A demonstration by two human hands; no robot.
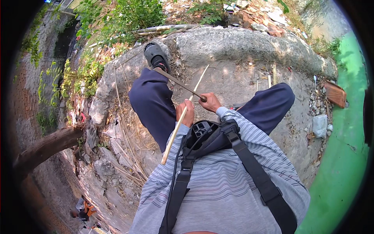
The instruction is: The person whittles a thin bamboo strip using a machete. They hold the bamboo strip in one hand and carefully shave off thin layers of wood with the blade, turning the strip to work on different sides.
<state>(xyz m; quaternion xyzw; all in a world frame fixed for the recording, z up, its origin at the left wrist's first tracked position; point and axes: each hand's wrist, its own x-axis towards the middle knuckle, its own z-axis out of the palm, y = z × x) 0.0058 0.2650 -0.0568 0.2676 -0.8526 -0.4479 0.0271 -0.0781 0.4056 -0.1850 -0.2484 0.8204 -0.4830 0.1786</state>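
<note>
My left hand is closed around a long, pale strip of split wood or bamboo. The strip slants from above my hands down past my left forearm, and its far end tapers. In my right hand is the handle of a long, narrow-bladed knife. Its dark blade points up and left toward my shoe. Blade and strip cross just above my left hand; whether the edge presses into the strip, I cannot tell. My fingers hide most of the handle.
A rough stone kerb curves ahead of me. Several pale strips lie beyond my right knee. Long dry stalks and a tree trunk are at left. A reddish-brown tray-like piece and a whitish bag lie by the green wall.
</note>
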